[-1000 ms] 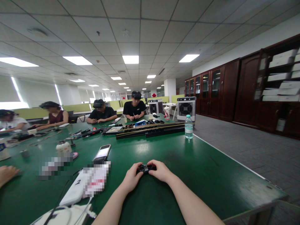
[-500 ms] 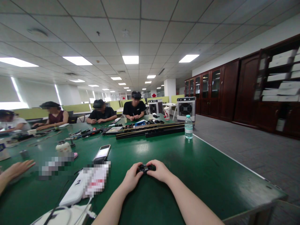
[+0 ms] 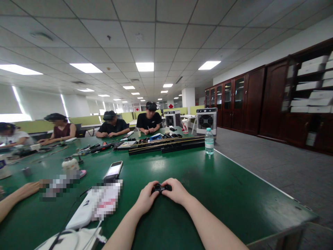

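A small black part (image 3: 161, 188), its exact kind too small to tell, sits between my two hands just above the green table (image 3: 221, 194). My left hand (image 3: 148, 195) is closed, thumb and fingers pinching the part's left end. From the other side, my right hand (image 3: 178, 190) pinches its right end between thumb and fingers. To the left of my hands lie a white power bank (image 3: 81, 211) marked 2, a blurred-out packet (image 3: 108, 203) and a phone (image 3: 114, 170) with a lit screen.
A water bottle (image 3: 209, 141) stands near the table's right edge. Long black rails (image 3: 182, 144) lie across the far side. At left, another person's hand (image 3: 31, 188) rests by a pixelated item. White cables (image 3: 85, 238) trail at front left. Several people sit around the table.
The black part has turned slightly in my fingers, showing a different face. At left, the other person's hand has moved right to the pixelated item.
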The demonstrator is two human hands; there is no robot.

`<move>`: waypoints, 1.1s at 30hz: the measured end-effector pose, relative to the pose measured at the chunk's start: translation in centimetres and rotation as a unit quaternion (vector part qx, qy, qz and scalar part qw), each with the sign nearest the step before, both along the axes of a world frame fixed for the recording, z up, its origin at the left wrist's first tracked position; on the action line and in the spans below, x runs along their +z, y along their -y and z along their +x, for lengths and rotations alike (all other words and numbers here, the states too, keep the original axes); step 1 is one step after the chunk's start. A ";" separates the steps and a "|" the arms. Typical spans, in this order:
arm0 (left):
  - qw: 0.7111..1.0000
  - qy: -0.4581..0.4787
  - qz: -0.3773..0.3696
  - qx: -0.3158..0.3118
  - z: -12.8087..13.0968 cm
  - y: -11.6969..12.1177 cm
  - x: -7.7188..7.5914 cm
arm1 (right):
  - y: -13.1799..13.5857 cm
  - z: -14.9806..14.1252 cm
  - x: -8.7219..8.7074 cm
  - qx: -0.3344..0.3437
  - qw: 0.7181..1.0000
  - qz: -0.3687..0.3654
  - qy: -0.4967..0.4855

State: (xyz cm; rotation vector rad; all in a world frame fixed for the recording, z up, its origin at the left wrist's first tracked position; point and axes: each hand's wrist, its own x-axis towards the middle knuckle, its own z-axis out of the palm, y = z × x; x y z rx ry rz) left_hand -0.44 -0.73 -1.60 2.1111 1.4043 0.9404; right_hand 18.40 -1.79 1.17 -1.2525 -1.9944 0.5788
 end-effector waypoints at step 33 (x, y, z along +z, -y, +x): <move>1.000 -0.015 0.015 0.002 0.0 0.2 0.2 | -0.1 0.2 0.6 -0.008 1.000 -0.009 -0.020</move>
